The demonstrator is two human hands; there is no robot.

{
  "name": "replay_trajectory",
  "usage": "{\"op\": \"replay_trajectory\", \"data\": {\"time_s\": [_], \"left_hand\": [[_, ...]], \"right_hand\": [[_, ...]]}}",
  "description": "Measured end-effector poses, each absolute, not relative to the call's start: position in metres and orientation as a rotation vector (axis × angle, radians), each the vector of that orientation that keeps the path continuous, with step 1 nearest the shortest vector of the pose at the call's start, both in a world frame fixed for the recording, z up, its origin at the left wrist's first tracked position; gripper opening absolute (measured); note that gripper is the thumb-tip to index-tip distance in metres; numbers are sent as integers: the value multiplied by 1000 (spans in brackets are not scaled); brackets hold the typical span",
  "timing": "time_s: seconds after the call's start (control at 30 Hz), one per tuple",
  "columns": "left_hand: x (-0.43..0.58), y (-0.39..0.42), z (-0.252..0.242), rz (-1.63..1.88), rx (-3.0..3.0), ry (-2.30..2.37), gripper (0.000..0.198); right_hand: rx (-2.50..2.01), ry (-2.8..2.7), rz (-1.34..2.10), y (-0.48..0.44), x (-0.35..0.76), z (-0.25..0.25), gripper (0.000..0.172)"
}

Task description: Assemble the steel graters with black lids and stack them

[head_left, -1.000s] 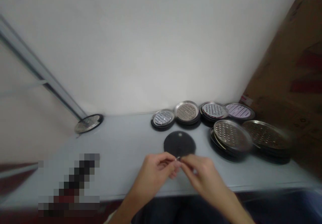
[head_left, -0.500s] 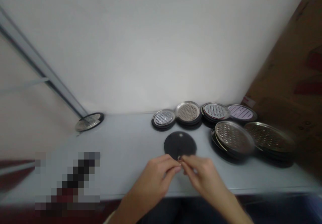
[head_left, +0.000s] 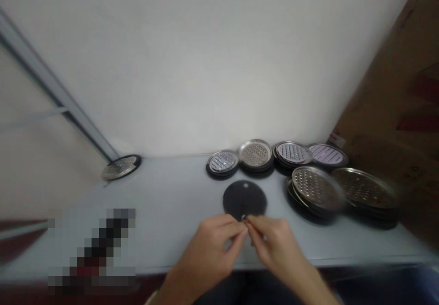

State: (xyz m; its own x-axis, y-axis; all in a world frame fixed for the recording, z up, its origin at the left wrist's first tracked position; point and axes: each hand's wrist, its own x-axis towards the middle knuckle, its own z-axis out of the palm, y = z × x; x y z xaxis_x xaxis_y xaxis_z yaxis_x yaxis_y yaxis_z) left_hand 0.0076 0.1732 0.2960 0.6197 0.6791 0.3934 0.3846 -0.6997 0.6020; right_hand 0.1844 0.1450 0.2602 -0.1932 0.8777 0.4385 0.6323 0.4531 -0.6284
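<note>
Two bare hands at six o'clock, left hand (head_left: 206, 250) and right hand (head_left: 279, 245) together, fingertips (head_left: 240, 230) meeting in a tight pinch, both clamped on a small metal ring (head_left: 244, 217)! Ring right at the lower edge of a round black disc (head_left: 244, 198), the disc flat on a pale grey table (head_left: 164, 204), a small hole near its top; contact between ring and disc impossible to call from this angle. Just beyond the disc, from twelve round to three o'clock, six stacks of perforated steel plates (head_left: 317, 188) with black undersides: four in a back row, nearly touching, and two larger ones in front toward three o'clock. Way over at nine o'clock, alone in the corner of the table, one more perforated plate (head_left: 120, 168) with a black rim. Behind it all, a white wall (head_left: 206, 67); at two o'clock, a brown cardboard box (head_left: 387, 113); at ten o'clock, a metal rail (head_left: 58, 90) slanting down to the table. Lower left, a pixelated patch (head_left: 92, 250), nothing legible.
</note>
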Motion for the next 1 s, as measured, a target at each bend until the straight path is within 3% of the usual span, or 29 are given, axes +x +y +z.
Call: {"op": "replay_trajectory", "data": {"time_s": [1.0], "left_hand": [[14, 176, 286, 833, 2012, 973, 24]], "right_hand": [[-1203, -1871, 256, 147, 185, 255, 27]]}}
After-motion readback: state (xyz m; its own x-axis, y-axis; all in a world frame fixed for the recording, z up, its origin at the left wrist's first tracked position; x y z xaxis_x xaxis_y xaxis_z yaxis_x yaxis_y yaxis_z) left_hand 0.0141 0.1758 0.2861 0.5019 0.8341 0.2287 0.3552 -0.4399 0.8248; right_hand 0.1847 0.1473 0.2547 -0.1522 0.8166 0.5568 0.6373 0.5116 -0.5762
